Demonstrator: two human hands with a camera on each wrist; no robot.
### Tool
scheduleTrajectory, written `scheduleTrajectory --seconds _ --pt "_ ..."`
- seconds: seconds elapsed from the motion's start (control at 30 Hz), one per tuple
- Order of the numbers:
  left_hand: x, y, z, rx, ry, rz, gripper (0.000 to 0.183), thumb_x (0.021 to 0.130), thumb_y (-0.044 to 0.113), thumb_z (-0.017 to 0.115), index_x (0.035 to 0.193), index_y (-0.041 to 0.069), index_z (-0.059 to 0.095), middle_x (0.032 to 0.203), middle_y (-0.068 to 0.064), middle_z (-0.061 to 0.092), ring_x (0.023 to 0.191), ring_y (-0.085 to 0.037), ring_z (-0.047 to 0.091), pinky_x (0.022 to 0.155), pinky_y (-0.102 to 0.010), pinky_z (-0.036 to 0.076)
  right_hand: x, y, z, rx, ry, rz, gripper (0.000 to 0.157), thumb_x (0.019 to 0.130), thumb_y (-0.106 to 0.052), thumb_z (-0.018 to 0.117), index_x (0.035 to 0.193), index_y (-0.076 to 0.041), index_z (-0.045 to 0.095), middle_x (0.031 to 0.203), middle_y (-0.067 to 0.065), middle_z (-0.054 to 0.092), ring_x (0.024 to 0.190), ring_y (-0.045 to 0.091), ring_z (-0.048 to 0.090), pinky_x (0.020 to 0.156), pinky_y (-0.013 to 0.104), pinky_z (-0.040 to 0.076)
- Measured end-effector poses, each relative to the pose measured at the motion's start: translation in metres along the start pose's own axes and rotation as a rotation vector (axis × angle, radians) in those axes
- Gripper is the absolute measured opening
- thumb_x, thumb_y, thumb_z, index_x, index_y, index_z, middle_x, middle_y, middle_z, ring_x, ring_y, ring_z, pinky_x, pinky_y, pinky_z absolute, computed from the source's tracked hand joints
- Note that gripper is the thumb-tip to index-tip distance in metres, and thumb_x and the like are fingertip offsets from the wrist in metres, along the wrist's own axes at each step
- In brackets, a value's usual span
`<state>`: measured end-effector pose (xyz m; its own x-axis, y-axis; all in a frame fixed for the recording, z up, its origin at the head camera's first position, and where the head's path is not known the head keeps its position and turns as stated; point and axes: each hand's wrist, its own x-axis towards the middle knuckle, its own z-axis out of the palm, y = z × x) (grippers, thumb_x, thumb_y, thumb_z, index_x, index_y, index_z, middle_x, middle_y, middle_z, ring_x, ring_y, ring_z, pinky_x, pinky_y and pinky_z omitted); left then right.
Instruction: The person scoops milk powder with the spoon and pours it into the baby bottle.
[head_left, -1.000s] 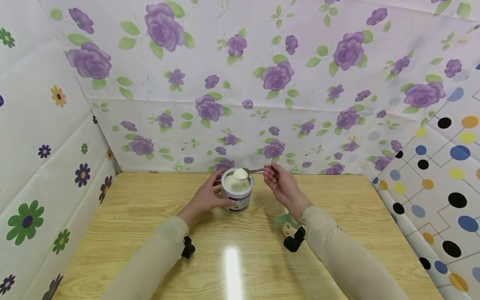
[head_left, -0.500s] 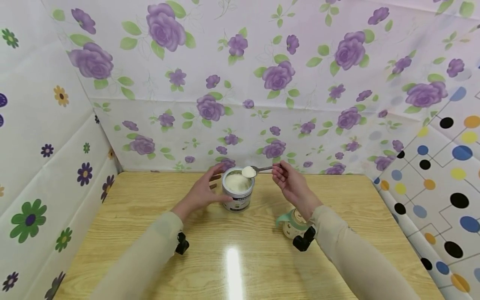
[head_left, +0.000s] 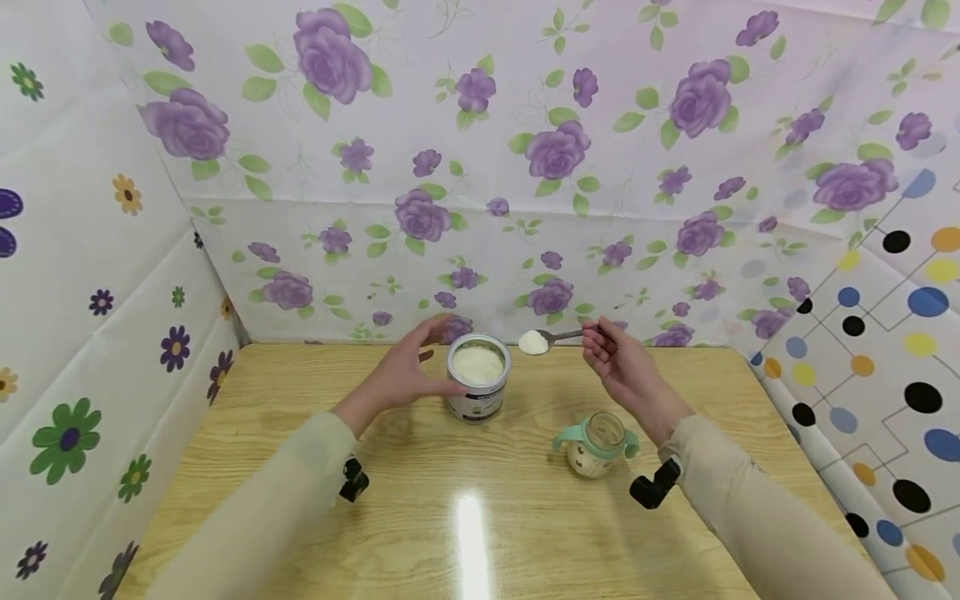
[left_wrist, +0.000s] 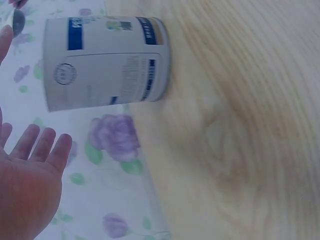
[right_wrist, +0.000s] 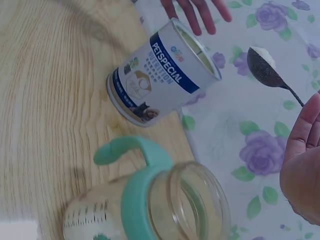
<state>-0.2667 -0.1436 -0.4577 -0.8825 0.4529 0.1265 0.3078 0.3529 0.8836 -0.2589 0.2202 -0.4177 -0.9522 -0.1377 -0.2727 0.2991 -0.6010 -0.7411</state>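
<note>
A white can (head_left: 478, 406) labelled PETSPECIAL NUTRITION stands upright near the table's back edge, its top off and pale powder (head_left: 477, 365) inside. My left hand (head_left: 400, 371) is spread beside the can's left side; the left wrist view shows a gap between those fingers (left_wrist: 44, 145) and the can's wall. Pinched by its handle in my right hand (head_left: 628, 368) is a metal spoon (right_wrist: 265, 72), roughly level, heaped with powder and held right of the can. Below that hand stands an uncapped, clear baby bottle (head_left: 588, 460) with a mint-green two-handled collar.
The wooden table (head_left: 420, 517) reaches back to a wall covered with purple-flowered cloth (head_left: 495, 150). Patterned cloth also covers the left side (head_left: 127, 400) and the dotted right side (head_left: 885, 367). Each wrist bears a small black camera.
The right hand has carried the loaded spoon from above the can out to its right, bringing the bottle into view. My left hand has drawn slightly left, off the can.
</note>
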Motion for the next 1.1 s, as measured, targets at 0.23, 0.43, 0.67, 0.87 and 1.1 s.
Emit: scheduleTrajectory --seconds 0.23,0.43,0.67,0.87,1.1 --pt "0.003 0.028 -0.001 0.044 -0.047 0.037 0.116 0.079 0.028 0.099 0.17 0.021 0.028 0.17 -0.005 0.037 0.152 -0.031 0.043 0.126 -0.052 0.037 -0.016 -0.019 -0.025 0.041 0.004 -0.006 0.04 0.116 -0.022 0.048 0.097 -0.001 0.076 0.083 0.004 0.073 0.076 0.011 0.072 0.072 0.02 0.061" --pt "0.006 0.05 0.014 0.025 -0.105 0.053 0.114 0.08 0.024 0.098 0.17 0.024 0.028 0.168 -0.006 0.039 0.154 -0.029 0.039 0.128 -0.048 0.035 -0.034 -0.033 -0.05 0.093 -0.008 -0.017 0.038 0.115 -0.02 0.049 0.099 0.003 0.075 0.085 0.007 0.072 0.078 0.014 0.072 0.073 0.023 0.061" --pt "0.015 0.063 0.04 0.026 -0.193 0.103 0.111 0.082 0.028 0.097 0.17 0.025 0.029 0.169 -0.004 0.039 0.154 -0.028 0.04 0.127 -0.05 0.036 -0.052 -0.042 -0.073 0.119 -0.055 -0.034 0.04 0.116 -0.019 0.047 0.102 0.004 0.076 0.087 0.008 0.074 0.079 0.015 0.073 0.074 0.024 0.062" --pt "0.022 0.071 0.066 0.027 -0.24 0.112 0.111 0.081 0.029 0.097 0.17 0.026 0.029 0.168 -0.003 0.04 0.153 -0.026 0.041 0.126 -0.046 0.037 -0.063 -0.044 -0.086 0.101 -0.062 -0.028 0.04 0.117 -0.021 0.046 0.106 0.003 0.076 0.089 0.007 0.073 0.081 0.014 0.072 0.076 0.024 0.062" --pt "0.025 0.072 0.103 -0.005 -0.275 0.084 0.112 0.082 0.031 0.096 0.17 0.025 0.029 0.17 0.001 0.038 0.154 -0.022 0.04 0.127 -0.041 0.036 -0.074 -0.038 -0.097 0.091 -0.056 -0.012 0.042 0.117 -0.023 0.045 0.105 0.003 0.077 0.089 0.006 0.072 0.082 0.013 0.072 0.077 0.024 0.062"
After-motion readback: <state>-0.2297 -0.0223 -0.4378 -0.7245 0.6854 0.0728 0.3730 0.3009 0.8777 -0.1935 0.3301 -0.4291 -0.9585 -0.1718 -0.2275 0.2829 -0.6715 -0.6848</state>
